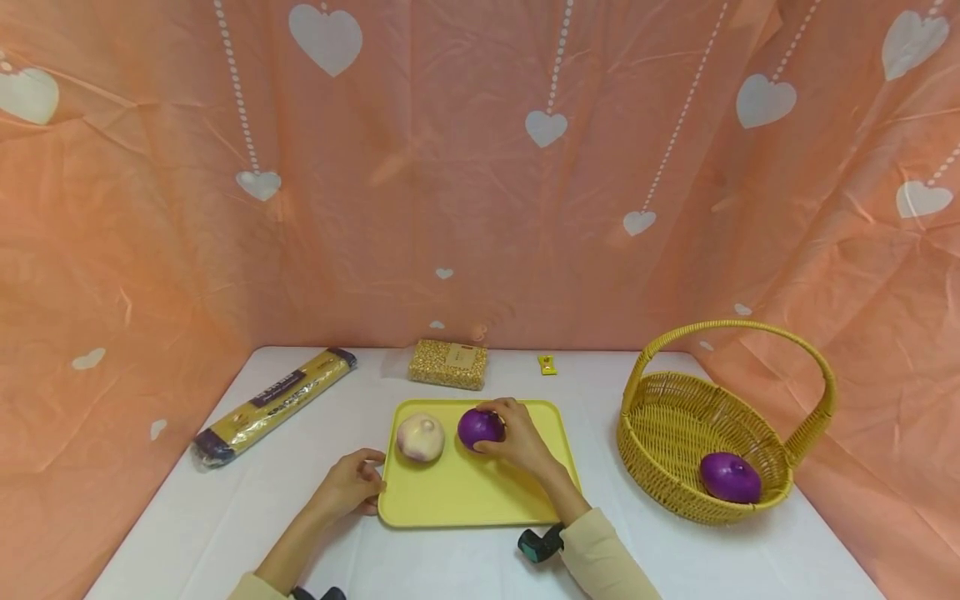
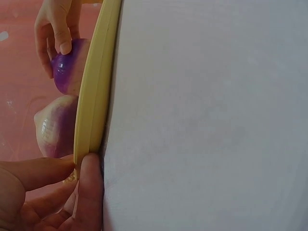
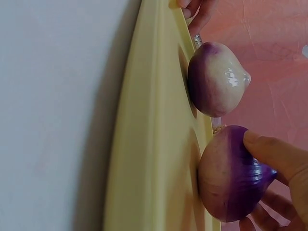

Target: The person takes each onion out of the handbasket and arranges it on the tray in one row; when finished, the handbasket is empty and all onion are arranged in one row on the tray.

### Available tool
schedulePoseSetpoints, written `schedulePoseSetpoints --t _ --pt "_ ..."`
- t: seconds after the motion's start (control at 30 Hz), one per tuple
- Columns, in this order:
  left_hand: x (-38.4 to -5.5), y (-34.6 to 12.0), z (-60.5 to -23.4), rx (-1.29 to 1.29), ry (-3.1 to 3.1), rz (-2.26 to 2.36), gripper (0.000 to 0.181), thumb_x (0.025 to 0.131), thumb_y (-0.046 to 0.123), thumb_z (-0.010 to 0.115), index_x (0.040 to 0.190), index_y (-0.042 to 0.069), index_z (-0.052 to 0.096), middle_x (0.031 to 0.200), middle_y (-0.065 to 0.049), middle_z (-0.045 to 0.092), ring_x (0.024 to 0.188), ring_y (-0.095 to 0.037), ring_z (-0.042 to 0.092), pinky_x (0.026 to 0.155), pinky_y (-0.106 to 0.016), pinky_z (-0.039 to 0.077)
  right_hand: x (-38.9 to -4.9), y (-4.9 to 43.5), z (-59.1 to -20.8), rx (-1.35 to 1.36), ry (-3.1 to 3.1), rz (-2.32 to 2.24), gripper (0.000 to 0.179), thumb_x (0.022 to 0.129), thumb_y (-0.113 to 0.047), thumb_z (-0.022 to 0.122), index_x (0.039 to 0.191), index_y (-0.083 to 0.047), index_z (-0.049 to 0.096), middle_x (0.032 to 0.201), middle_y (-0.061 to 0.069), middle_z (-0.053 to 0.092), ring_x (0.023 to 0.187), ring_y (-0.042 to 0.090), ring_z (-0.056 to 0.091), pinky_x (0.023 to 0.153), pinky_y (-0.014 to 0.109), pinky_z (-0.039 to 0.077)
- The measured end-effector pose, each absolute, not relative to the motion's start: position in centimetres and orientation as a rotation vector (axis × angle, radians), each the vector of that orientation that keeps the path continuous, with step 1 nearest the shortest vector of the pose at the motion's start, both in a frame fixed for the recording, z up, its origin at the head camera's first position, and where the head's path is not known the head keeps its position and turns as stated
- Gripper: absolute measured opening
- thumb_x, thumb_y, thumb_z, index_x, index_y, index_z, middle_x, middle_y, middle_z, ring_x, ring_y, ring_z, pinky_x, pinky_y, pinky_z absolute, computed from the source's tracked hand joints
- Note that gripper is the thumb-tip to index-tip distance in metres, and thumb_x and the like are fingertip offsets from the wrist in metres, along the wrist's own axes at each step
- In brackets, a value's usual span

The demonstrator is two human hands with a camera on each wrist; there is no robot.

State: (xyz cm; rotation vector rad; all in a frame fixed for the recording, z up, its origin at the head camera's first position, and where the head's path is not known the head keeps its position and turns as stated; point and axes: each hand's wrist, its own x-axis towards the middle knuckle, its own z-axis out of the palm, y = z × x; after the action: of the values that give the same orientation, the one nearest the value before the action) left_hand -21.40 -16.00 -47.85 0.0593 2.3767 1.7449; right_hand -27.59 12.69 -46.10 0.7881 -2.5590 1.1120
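My right hand (image 1: 519, 437) holds a purple onion (image 1: 477, 428) on the yellow tray (image 1: 457, 504), thumb and fingers around its sides. In the right wrist view this onion (image 3: 226, 183) shows a paler lower half against the tray. Beside it, to the left on the same tray, sits a cream-and-purple onion (image 1: 420, 438). At the tray's left edge, my left hand (image 1: 348, 485) pinches the rim; the left wrist view shows the thumb and a finger on either side of that edge.
A yellow wicker basket (image 1: 660, 483) with a tall handle stands at the right, a purple onion (image 1: 731, 477) inside. Behind the tray lie a bag of yellow grains (image 1: 438, 363) and a small yellow packet (image 1: 547, 365). A long noodle-like package (image 1: 273, 406) lies at the left.
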Motion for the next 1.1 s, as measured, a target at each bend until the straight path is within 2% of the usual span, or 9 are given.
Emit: schedulePoseSetpoints --t 0.2,0.47,0.8,1.1 --pt "-21.28 -15.95 -47.40 0.081 2.363 1.752 0.047 0.079 -0.012 0.058 0.123 -0.016 0.042 0.079 -0.011 0.050 0.056 -0.018 0.058 0.052 -0.036 0.059 -27.56 12.57 -45.91 0.772 -2.573 1.141 0.051 0.070 -0.016 0.081 0.116 -0.004 0.060 0.112 0.014 0.053 0.108 0.032 0.045 0.087 0.049 0.047" --pt "-21.34 -15.97 -47.40 0.092 2.360 1.753 0.047 0.079 -0.012 0.058 0.122 -0.016 0.042 0.079 -0.011 0.050 0.056 -0.018 0.058 0.052 -0.036 0.059 -27.49 12.51 -45.87 0.725 -2.642 1.153 0.051 0.070 -0.015 0.081 0.117 -0.008 0.060 0.116 0.011 0.052 0.112 0.029 0.044 0.088 0.042 0.048" --pt "-21.46 -16.05 -47.90 0.095 2.376 1.740 0.046 0.079 -0.010 0.060 0.122 -0.015 0.043 0.080 -0.010 0.050 0.056 -0.018 0.058 0.053 -0.037 0.059 -27.32 12.62 -45.85 0.732 -2.626 1.178 0.053 0.069 -0.017 0.082 0.117 -0.006 0.060 0.117 0.012 0.052 0.116 0.032 0.042 0.097 0.053 0.041" --pt "-21.39 -15.92 -47.74 0.062 2.372 1.752 0.045 0.079 -0.012 0.057 0.121 -0.014 0.044 0.080 -0.011 0.050 0.056 -0.017 0.058 0.053 -0.035 0.059 -27.15 12.94 -45.20 0.714 -2.604 1.197 0.055 0.071 -0.020 0.081 0.120 -0.007 0.059 0.119 0.012 0.053 0.112 0.029 0.045 0.086 0.041 0.048"
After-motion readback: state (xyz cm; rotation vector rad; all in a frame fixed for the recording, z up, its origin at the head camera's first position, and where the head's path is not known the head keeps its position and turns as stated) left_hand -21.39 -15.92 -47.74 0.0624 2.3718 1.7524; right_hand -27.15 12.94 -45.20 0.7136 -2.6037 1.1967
